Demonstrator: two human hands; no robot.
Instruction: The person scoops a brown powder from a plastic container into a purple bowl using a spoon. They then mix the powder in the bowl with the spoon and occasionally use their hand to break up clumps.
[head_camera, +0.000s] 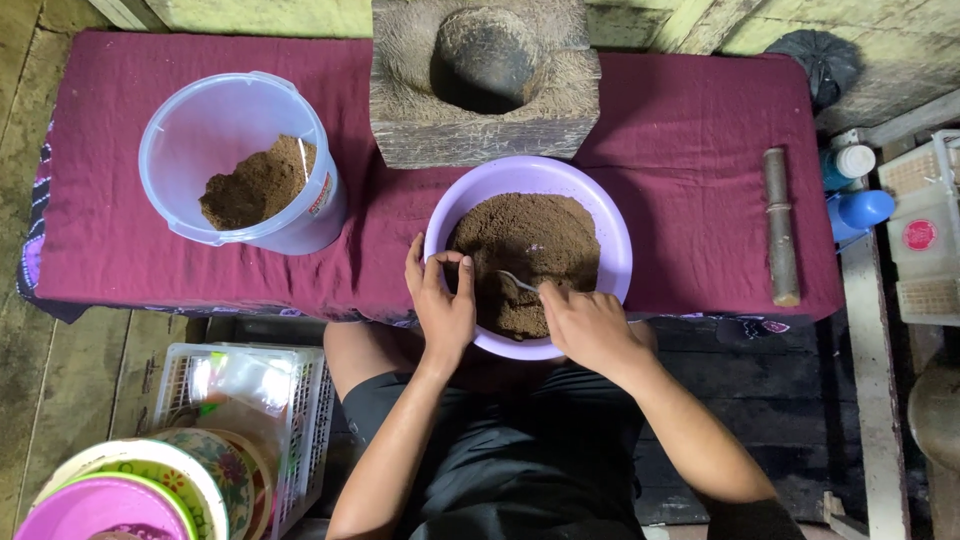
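Both hands work at a round lilac plastic bowl (612, 225) of brown powder (525, 245) on the maroon cloth: left hand (441, 300) curled over its near rim, right hand (590, 325) closed on a metal spoon (518, 281). Scooping seems underway; lifting needs a level spoon.

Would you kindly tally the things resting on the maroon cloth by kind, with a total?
Lilac bowl of brown powder, steadied by the left hand, the right hand holding a spoon in it: 1
Clear tub with brown powder: 1
Wooden mortar block: 1
Wooden stick: 1
Total: 4
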